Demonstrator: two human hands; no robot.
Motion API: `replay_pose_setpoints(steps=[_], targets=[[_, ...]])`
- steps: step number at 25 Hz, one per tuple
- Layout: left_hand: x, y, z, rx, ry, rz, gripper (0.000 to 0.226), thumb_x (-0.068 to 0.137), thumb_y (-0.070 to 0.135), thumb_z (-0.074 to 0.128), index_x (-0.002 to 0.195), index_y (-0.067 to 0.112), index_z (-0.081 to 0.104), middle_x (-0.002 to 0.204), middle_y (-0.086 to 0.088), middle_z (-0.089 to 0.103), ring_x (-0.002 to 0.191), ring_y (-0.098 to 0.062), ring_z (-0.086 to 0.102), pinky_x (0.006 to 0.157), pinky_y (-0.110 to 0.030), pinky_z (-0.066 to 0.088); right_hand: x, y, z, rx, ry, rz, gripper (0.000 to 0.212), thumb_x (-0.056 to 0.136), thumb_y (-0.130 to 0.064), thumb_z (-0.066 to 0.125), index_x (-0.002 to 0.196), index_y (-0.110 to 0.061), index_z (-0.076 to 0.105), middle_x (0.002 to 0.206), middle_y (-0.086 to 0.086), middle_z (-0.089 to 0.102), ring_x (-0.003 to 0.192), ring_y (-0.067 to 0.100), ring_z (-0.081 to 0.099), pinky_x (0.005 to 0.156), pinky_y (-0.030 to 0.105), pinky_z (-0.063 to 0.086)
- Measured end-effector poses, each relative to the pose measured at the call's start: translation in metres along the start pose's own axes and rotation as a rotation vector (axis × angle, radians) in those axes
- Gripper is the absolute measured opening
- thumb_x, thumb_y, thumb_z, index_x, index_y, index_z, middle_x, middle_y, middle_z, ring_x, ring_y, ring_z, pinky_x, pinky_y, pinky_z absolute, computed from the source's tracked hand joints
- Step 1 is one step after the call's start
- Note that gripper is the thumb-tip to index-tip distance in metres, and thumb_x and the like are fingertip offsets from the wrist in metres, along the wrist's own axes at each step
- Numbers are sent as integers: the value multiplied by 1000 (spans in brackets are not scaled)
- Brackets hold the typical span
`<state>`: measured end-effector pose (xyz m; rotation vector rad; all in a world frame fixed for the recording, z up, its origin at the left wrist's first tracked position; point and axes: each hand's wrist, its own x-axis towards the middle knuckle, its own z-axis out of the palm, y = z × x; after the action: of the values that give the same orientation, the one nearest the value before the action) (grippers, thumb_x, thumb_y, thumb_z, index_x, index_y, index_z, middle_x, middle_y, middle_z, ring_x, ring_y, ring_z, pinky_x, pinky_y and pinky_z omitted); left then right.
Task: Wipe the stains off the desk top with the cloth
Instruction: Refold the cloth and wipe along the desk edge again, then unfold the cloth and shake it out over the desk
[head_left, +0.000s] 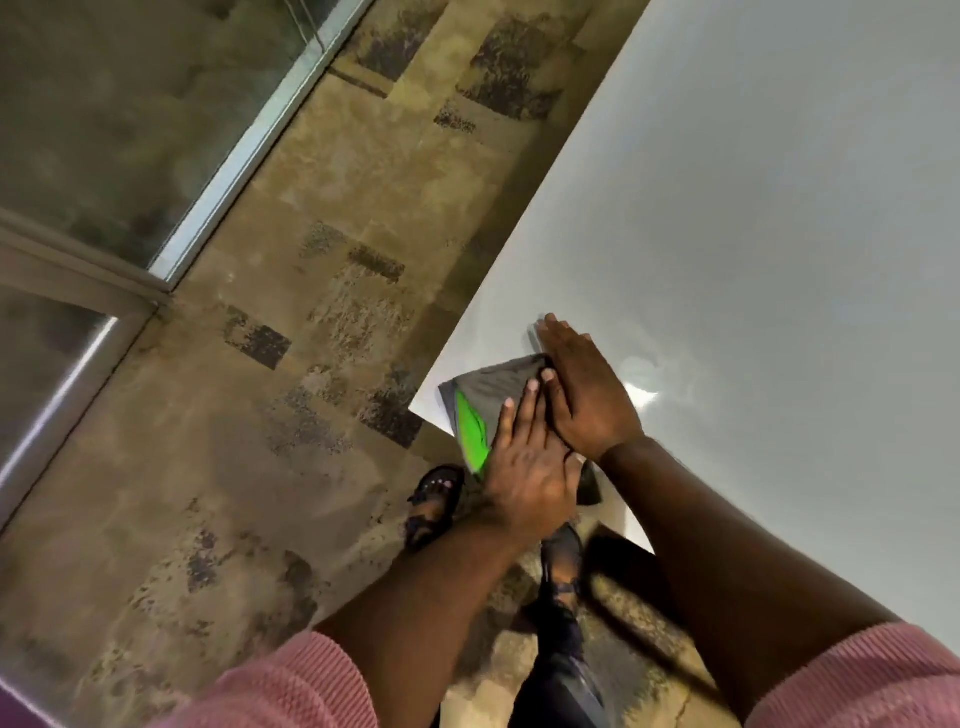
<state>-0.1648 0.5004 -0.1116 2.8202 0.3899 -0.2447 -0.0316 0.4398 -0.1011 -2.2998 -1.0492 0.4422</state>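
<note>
Grey microfibre, with a bright green inner fold showing, is what the fingers press on: the folded cloth (480, 402) lies at the near corner of the white desk top (753, 208), its lower end hanging past the edge. The left hand (524, 467) lies flat on the cloth, fingers straight and together, pointing to about 1 o'clock, gripping nothing, only pressing down. The right hand (584, 395) lies just beside it at 2 o'clock, palm down and fingers extended toward 11 o'clock, its thumb touching the left fingertips; its fingertips reach past the cloth's far edge onto the bare surface. Neither hand is clenched.

Both forearms run back toward 5 and 6 o'clock into pink ribbed sleeves (883, 670). No stains can be made out on the glossy desk top, which carries a bright glare spot at 3 o'clock from the right hand.

At 7 o'clock from the cloth, a foot in a dark sandal (434, 501) stands on mottled tan and brown carpet (260, 467). A glass partition (130, 104) with a pale metal frame fills the view toward 10 o'clock.
</note>
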Motion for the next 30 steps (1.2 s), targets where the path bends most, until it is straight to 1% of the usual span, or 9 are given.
replay_pose_setpoints(steps=[3, 6, 8, 10, 12, 14, 19, 25, 30], targets=[[-39, -19, -11, -47, -102, 42, 79, 101, 50, 34, 162, 3, 15, 172, -18, 5, 161, -28, -1, 129, -50, 3, -23, -28, 5, -89, -68, 41, 51, 109, -31, 41, 157, -13, 44, 164, 11, 41, 152, 31, 37, 127, 42, 20], [-66, -63, -35, -71, -249, 139, 78, 102, 52, 24, 164, 6, 9, 172, -14, -3, 160, -27, -7, 130, -51, 5, -33, -54, 6, -117, -12, 128, 49, 104, -19, 56, 152, -8, 51, 158, 17, 49, 143, 39, 47, 121, 49, 33], [-64, -88, -57, -105, -251, 174, 68, 105, 47, 25, 163, 11, 21, 173, -9, 9, 160, -26, 9, 128, -51, 18, -32, -63, 3, -84, 7, 234, 53, 95, -5, 64, 147, -7, 56, 154, 16, 53, 139, 40, 50, 117, 47, 38], [-44, -101, -77, -104, -141, 107, 56, 107, 41, 35, 157, 16, 36, 169, -5, 28, 155, -25, 29, 124, -47, 29, -24, -68, -2, -17, -38, 360, 49, 95, 2, 59, 143, -9, 61, 152, 12, 56, 140, 35, 50, 117, 41, 37], [-15, -109, -94, -85, -73, -21, 51, 107, 40, 44, 153, 19, 42, 163, -4, 40, 148, -24, 37, 118, -45, 31, -16, -75, -3, -72, -16, 399, 44, 96, -7, 58, 140, -13, 63, 142, 10, 63, 130, 35, 58, 110, 39, 43], [13, -115, -104, -45, -126, -78, 50, 104, 42, 51, 149, 20, 46, 153, -5, 52, 141, -26, 44, 112, -44, 32, -10, -82, -4, -156, 2, 397, 47, 95, -21, 56, 142, -16, 61, 136, 10, 65, 121, 37, 60, 107, 42, 44], [32, -117, -117, 93, -197, 40, 23, 102, 36, 56, 118, 23, 68, 124, -1, 67, 122, -24, 55, 104, -42, 34, -7, -87, -12, -359, -35, 452, 30, 92, -28, 63, 121, -21, 71, 114, 4, 65, 110, 30, 60, 99, 41, 38], [21, -109, -145, 53, -133, 176, 16, 101, 33, 55, 105, 24, 68, 108, 4, 72, 110, -22, 60, 104, -42, 30, -51, -108, -45, -309, 201, 566, 25, 84, -20, 70, 106, -27, 79, 99, -3, 74, 104, 26, 65, 98, 36, 29], [24, -83, -187, 30, -27, 335, 18, 99, 39, 57, 101, 28, 71, 99, 8, 74, 107, -18, 59, 102, -39, 25, -91, -123, -77, -349, 397, 591, 13, 82, -23, 76, 93, -30, 80, 90, -6, 76, 95, 24, 70, 98, 37, 32]])
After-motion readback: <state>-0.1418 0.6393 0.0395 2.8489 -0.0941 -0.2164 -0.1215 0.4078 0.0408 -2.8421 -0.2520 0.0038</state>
